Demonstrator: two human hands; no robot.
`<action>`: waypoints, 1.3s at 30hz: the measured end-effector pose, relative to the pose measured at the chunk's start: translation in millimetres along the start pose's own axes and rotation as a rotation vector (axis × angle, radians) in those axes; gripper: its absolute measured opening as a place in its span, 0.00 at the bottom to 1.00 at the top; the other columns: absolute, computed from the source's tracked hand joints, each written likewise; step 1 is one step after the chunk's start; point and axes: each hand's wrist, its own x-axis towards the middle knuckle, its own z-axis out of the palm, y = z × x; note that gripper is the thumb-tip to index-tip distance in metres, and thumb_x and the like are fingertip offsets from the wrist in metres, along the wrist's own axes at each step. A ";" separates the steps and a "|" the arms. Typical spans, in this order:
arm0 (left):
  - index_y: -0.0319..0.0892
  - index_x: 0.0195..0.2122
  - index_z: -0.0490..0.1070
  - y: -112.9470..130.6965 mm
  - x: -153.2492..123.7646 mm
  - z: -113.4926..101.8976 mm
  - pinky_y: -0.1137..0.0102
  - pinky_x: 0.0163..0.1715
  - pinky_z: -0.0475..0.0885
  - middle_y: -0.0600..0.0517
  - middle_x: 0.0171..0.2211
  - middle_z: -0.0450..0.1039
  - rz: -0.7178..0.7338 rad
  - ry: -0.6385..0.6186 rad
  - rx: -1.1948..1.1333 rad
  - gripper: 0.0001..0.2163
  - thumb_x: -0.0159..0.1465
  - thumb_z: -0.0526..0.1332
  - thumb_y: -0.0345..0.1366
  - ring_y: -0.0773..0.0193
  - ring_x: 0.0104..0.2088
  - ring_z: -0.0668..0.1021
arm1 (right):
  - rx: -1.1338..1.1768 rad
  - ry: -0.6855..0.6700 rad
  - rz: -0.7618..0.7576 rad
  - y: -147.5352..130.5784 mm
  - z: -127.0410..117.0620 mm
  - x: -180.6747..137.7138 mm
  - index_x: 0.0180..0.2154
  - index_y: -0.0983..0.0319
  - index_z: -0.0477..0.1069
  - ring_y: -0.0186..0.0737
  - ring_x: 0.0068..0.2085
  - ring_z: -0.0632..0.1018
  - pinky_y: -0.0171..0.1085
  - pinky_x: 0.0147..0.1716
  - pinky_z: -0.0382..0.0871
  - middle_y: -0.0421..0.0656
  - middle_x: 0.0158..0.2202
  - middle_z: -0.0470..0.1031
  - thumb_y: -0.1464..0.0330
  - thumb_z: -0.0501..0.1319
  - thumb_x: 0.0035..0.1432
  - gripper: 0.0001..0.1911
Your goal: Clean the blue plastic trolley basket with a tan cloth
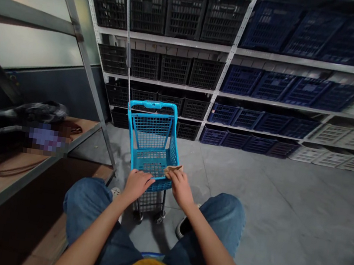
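Note:
A small bright-blue shopping cart (150, 159) with a lattice basket stands upright between my knees, its handle on the far side. At the near left corner of the basket, my left hand (138, 184) is closed over the rim. My right hand (181, 189) presses a tan cloth (174, 170) against the near right corner of the basket, fingers closed on it. Part of the cloth is hidden beneath those fingers. A thin metal pole (127, 33) rises from the left side of the cart's handle.
Metal shelving (189, 43) along the back holds black crates (184, 15), blue crates (272, 86) and white crates (337, 135). To my left is a wooden shelf (81, 130) in a metal frame, with a dark patterned cloth (40, 111) on it. Grey concrete floor (273, 198) extends to the right.

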 end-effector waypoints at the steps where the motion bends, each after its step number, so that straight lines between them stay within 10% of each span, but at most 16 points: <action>1: 0.46 0.39 0.75 0.1 -1.0 2.2 0.63 0.41 0.58 0.49 0.36 0.79 0.004 0.016 -0.012 0.17 0.69 0.50 0.47 0.59 0.39 0.76 | -0.009 0.035 0.049 0.9 -1.0 2.3 0.56 0.55 0.68 0.48 0.50 0.68 0.50 0.52 0.64 0.48 0.52 0.69 0.74 0.49 0.62 0.23; 6: 0.47 0.41 0.75 0.9 -1.5 9.3 0.62 0.42 0.56 0.49 0.38 0.79 -0.002 0.045 -0.020 0.15 0.69 0.51 0.46 0.58 0.40 0.75 | -0.058 0.169 0.191 -15.1 15.3 2.3 0.54 0.57 0.69 0.49 0.51 0.66 0.51 0.52 0.63 0.49 0.52 0.66 0.73 0.48 0.63 0.21; 17: 0.45 0.39 0.75 -5.9 -3.5 12.5 0.62 0.44 0.57 0.49 0.37 0.78 0.009 0.089 -0.032 0.17 0.69 0.49 0.47 0.58 0.40 0.75 | -0.028 -0.046 -0.034 -7.2 -9.1 8.5 0.52 0.56 0.70 0.48 0.54 0.65 0.49 0.55 0.63 0.46 0.51 0.71 0.75 0.51 0.62 0.20; 33: 0.48 0.44 0.75 -10.6 -4.9 15.0 0.61 0.45 0.58 0.51 0.43 0.79 0.029 0.113 -0.094 0.15 0.69 0.51 0.45 0.59 0.43 0.75 | 0.068 0.245 0.141 -7.8 7.8 3.8 0.50 0.57 0.69 0.46 0.49 0.68 0.47 0.50 0.65 0.48 0.48 0.70 0.75 0.51 0.61 0.18; 39: 0.48 0.44 0.74 -8.2 -2.7 16.6 0.60 0.45 0.58 0.51 0.42 0.79 0.023 0.113 -0.080 0.13 0.69 0.52 0.44 0.59 0.42 0.75 | 0.310 0.273 0.239 -15.6 62.4 -25.8 0.42 0.59 0.70 0.43 0.47 0.69 0.44 0.48 0.66 0.46 0.44 0.68 0.78 0.51 0.55 0.16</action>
